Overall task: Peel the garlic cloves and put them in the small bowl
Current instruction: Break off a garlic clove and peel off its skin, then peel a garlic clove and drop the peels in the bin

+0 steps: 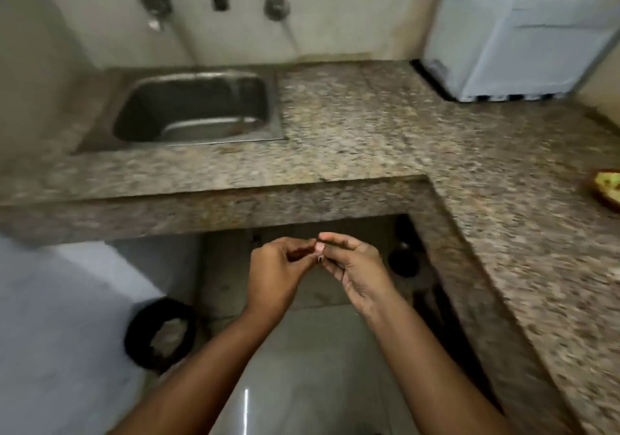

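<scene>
The garlic clove (pixel 318 249) sits pinched between both hands, below the counter edge (pixel 214 213); left hand (pixel 275 273) grips from 9 o'clock, fingers curled; right hand (pixel 355 267) pinches from 3 o'clock; its long axis is too blurred to tell; neither hand is nearer.

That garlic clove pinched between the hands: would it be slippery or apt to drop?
The garlic clove is probably light, since fingertips of the left hand and right hand alone hold it. It looks tiny, so it could slip free easily. Held out past the counter edge, it would likely fall to the floor.
</scene>
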